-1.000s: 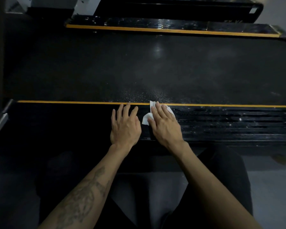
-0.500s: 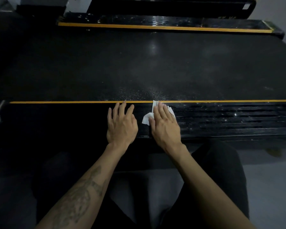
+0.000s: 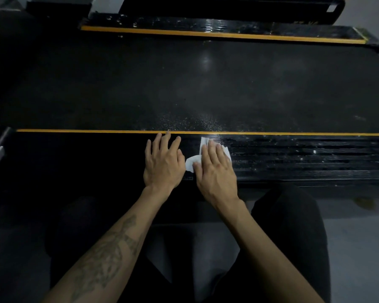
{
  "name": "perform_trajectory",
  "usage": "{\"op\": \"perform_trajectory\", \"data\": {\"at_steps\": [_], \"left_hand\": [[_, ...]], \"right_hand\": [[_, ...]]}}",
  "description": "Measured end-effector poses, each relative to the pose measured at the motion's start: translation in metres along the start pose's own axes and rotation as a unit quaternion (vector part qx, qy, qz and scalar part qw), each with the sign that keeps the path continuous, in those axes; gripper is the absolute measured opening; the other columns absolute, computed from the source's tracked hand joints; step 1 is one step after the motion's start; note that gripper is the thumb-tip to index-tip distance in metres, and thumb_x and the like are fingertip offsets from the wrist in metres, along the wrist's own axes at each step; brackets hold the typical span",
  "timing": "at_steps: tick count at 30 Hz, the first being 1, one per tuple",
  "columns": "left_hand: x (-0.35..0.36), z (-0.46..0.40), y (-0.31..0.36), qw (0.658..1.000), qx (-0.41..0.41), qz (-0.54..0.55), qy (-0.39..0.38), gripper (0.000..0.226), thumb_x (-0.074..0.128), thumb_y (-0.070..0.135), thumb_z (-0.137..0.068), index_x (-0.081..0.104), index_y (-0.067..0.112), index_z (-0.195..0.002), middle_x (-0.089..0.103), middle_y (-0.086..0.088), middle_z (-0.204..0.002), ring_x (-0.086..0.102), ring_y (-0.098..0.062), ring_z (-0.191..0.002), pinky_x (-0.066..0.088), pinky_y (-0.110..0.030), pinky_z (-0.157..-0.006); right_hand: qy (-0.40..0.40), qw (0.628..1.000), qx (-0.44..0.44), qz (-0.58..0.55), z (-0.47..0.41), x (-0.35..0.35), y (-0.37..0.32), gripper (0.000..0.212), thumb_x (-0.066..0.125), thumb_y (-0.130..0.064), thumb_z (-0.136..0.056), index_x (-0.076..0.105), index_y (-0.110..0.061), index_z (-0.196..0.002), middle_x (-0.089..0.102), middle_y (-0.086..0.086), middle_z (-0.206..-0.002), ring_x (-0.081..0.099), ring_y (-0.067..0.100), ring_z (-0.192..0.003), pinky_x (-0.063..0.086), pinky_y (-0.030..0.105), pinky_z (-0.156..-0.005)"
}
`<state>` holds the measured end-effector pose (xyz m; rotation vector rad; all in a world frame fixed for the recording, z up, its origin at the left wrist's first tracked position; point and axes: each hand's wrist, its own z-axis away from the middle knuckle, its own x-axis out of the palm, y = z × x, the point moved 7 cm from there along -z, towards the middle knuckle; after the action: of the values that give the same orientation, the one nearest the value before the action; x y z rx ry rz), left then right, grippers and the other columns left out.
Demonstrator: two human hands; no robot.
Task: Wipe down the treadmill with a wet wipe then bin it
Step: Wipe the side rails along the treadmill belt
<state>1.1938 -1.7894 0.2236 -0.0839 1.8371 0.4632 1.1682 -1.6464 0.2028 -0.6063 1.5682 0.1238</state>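
So, right hand: your right hand (image 3: 216,169) lies flat, fingers straight and close together, pressing the wet wipe (image 3: 194,161) down onto the near side rail (image 3: 304,158) of the treadmill.
Wipe under the grip: most of it is hidden beneath your palm and fingers; white edges show past the fingertips, beside the little finger, and in a rounded flap by your thumb.
Wipe's lie: crumpled flat on the ribbed rail, just short of the yellow stripe (image 3: 85,130); what shows of it runs roughly from the thumb side toward the stripe, though its full outline cannot be told.
Left hand: your left hand (image 3: 163,162) rests palm down on the same rail just beside the right, fingers spread and straight, holding nothing; its fingertips reach the yellow stripe.
Belt: the black treadmill belt (image 3: 184,84) stretches beyond the stripe, speckled with shiny flecks near your hands.
Far rail: a second yellow-edged rail (image 3: 228,29) runs along the belt's far side.
Below: your dark-clothed knees (image 3: 293,226) sit close to the rail's near edge.
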Motion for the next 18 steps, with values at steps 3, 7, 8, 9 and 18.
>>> {"op": "perform_trajectory", "data": {"at_steps": [3,7,8,9,18], "left_hand": [[0.001,0.000,-0.001,1.000,0.001,-0.004,0.000,0.047,0.044,0.028,-0.103,0.053,0.017,-0.148,0.046,-0.011,-0.157,0.034,-0.030,-0.151,0.024,-0.053,-0.125],[0.000,0.001,0.000,1.000,0.007,0.009,0.010,0.045,0.047,0.027,-0.103,0.056,0.015,-0.145,0.048,-0.012,-0.155,0.036,-0.031,-0.149,0.026,-0.054,-0.123],[0.000,0.001,0.001,1.000,0.007,0.010,0.010,0.045,0.048,0.026,-0.103,0.056,0.015,-0.145,0.048,-0.012,-0.155,0.036,-0.030,-0.149,0.026,-0.054,-0.124],[0.000,0.001,0.001,1.000,0.007,0.010,0.009,0.045,0.048,0.026,-0.103,0.056,0.015,-0.146,0.048,-0.012,-0.155,0.036,-0.030,-0.150,0.025,-0.053,-0.124],[0.000,0.002,0.001,1.000,0.016,0.010,0.012,0.045,0.048,0.025,-0.103,0.055,0.014,-0.145,0.049,-0.012,-0.155,0.036,-0.030,-0.149,0.026,-0.054,-0.124]], "right_hand": [[-0.026,0.998,-0.053,-0.012,-0.007,-0.004,-0.004,0.070,0.015,-0.049,-0.104,0.029,-0.009,-0.160,0.019,0.010,-0.169,0.012,0.025,-0.158,0.011,0.039,-0.129],[-0.041,0.998,-0.037,0.014,-0.020,-0.006,0.014,0.063,0.021,-0.046,-0.110,0.019,-0.011,-0.163,0.010,0.007,-0.171,0.005,0.021,-0.159,0.004,0.035,-0.129],[-0.024,0.999,-0.021,0.021,-0.016,-0.006,0.016,0.064,0.018,-0.046,-0.110,0.021,-0.009,-0.162,0.013,0.009,-0.170,0.008,0.023,-0.158,0.007,0.037,-0.129],[-0.007,1.000,-0.008,0.023,-0.009,-0.005,0.014,0.066,0.017,-0.046,-0.108,0.024,-0.007,-0.161,0.018,0.013,-0.169,0.013,0.026,-0.158,0.011,0.040,-0.129],[-0.033,0.997,-0.073,0.020,-0.011,-0.004,0.009,0.075,0.009,-0.051,-0.102,0.027,-0.008,-0.160,0.020,0.010,-0.169,0.015,0.025,-0.157,0.010,0.037,-0.128]]}}
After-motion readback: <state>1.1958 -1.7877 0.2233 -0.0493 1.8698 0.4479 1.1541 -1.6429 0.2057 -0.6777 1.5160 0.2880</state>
